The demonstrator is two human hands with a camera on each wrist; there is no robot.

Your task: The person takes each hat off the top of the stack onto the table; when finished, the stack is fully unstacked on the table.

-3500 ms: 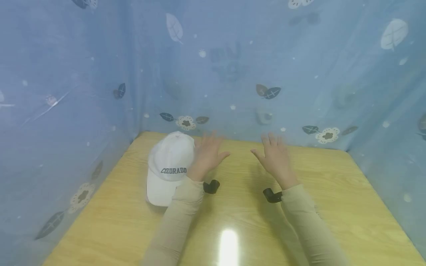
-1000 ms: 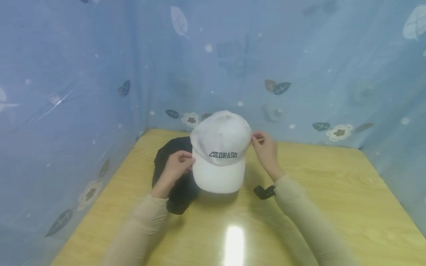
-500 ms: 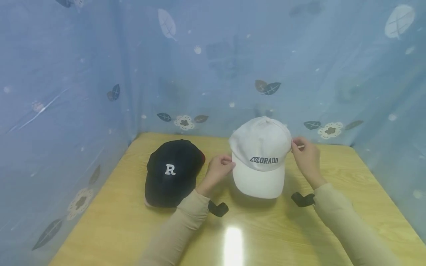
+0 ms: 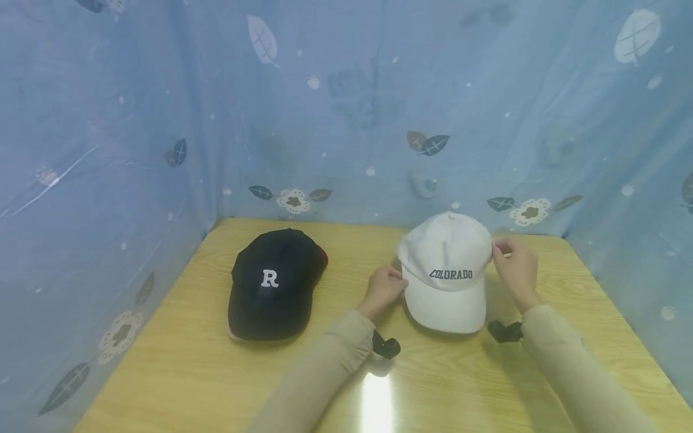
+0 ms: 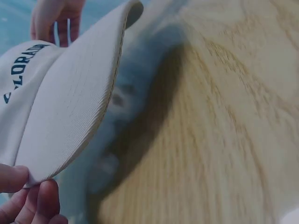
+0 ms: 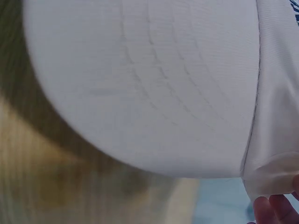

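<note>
Both hands hold a white baseball cap lettered COLORADO, at the right of the table in the head view. My left hand pinches the brim's corner, thumb above and fingers below, as the left wrist view shows with the brim. On the other side, my right hand pinches the lower edge of the crown, and its fingertips show at the corner of the right wrist view. The brim casts a shadow on the wood beneath it. A black baseball cap with a white R rests at the left.
The wooden table has blue patterned curtains along its back and sides. Dark wrist cameras stick out from both sleeves. A bright light reflection lies near the front.
The white cap, first lying over the black one, was gripped by both hands, carried right and lowered toward the table. The black cap was uncovered and stayed at the left.
</note>
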